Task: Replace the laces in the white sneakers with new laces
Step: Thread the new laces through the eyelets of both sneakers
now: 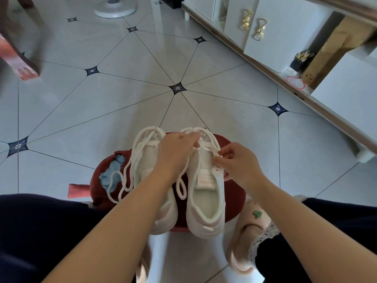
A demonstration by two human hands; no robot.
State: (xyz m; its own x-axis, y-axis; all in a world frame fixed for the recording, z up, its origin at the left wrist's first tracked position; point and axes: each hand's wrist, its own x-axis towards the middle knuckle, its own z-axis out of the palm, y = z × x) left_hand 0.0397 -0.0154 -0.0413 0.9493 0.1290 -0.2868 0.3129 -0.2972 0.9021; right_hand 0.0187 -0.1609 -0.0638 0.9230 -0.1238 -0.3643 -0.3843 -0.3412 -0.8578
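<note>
Two white sneakers, the left sneaker (142, 160) and the right sneaker (206, 201), sit side by side on a red stool (234, 193) at lower centre of the frame. The left hand (175, 152) pinches a lace (213, 142) near the right sneaker's toe. The right hand (238, 162) pinches that sneaker's right eyelet edge

floor (122, 94): pale tiles w/ dark star insets
stool (95, 193): red, round, btm center
cloth (111, 174): blue, on stool's left side
cabinet (275, 33): white, top right, gold bow handles (260, 29)
slipper (251, 219): pink, just beside stool
</note>
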